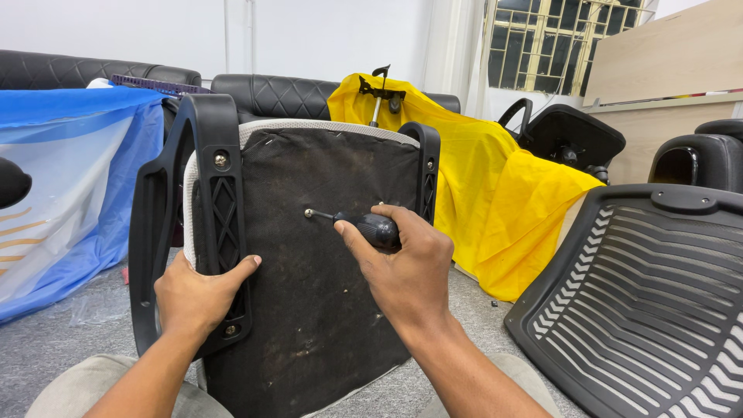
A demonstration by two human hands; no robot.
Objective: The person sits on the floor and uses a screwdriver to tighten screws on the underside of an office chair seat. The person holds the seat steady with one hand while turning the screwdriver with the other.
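An office chair seat (pixel 309 271) stands tilted on edge in front of me, its black fabric underside facing me. Black plastic armrests are bolted on each side, the left armrest (pixel 209 178) and the right armrest (pixel 428 166). My left hand (pixel 197 298) grips the lower part of the left armrest bracket. My right hand (pixel 402 267) is closed on the black handle of a screwdriver (pixel 364 226). Its tip sits on a screw (pixel 309 213) in the upper middle of the seat underside.
A black slatted chair back (pixel 642 302) lies at the right. Yellow cloth (pixel 495 201) covers something behind the seat, with a chair mechanism poking out on top. Blue plastic sheeting (pixel 62 186) hangs at the left. Black sofas line the back wall; grey carpet is underfoot.
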